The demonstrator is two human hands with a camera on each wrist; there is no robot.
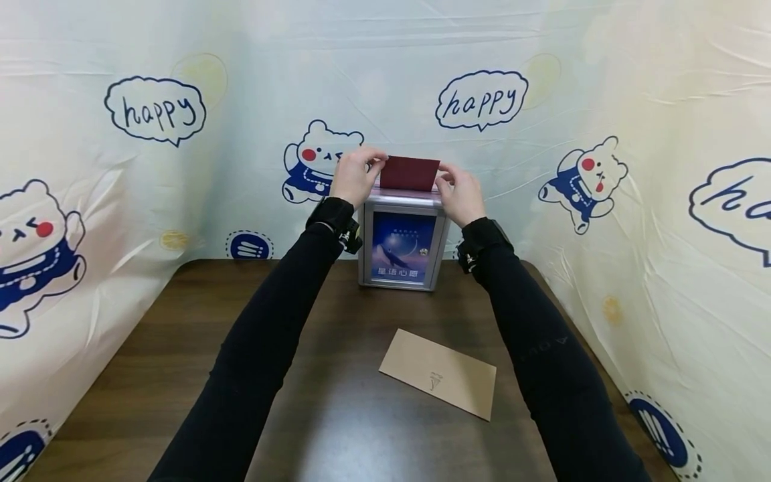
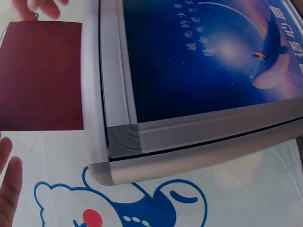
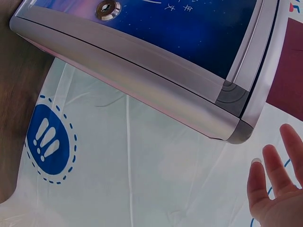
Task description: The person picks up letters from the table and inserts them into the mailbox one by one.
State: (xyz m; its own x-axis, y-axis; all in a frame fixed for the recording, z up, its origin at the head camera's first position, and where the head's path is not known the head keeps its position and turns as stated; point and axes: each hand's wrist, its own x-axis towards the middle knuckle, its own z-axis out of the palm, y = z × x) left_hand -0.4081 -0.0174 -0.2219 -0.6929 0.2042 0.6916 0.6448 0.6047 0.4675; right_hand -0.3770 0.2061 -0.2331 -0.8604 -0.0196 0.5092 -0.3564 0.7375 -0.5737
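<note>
A flat dark red card [image 1: 410, 173] stands upright at the top of a silver-framed box [image 1: 395, 285]; its lower edge meets the box top, and whether part of it is inside I cannot tell. My left hand [image 1: 354, 175] pinches the card by its upper left corner. At the upper right corner my right hand [image 1: 462, 194] holds it with thumb and finger. The box's front carries a blue poster [image 2: 208, 56] with a whale, and a round metal lock [image 3: 108, 9]. In the right wrist view, the other right fingers [image 3: 277, 170] spread loosely.
A brown kraft envelope [image 1: 442, 375] with a small printed drawing lies on the dark wooden table [image 1: 337, 415], nearer than the box. Pale printed curtains [image 1: 253, 40] with bears and "happy" bubbles hang behind the table and at both sides.
</note>
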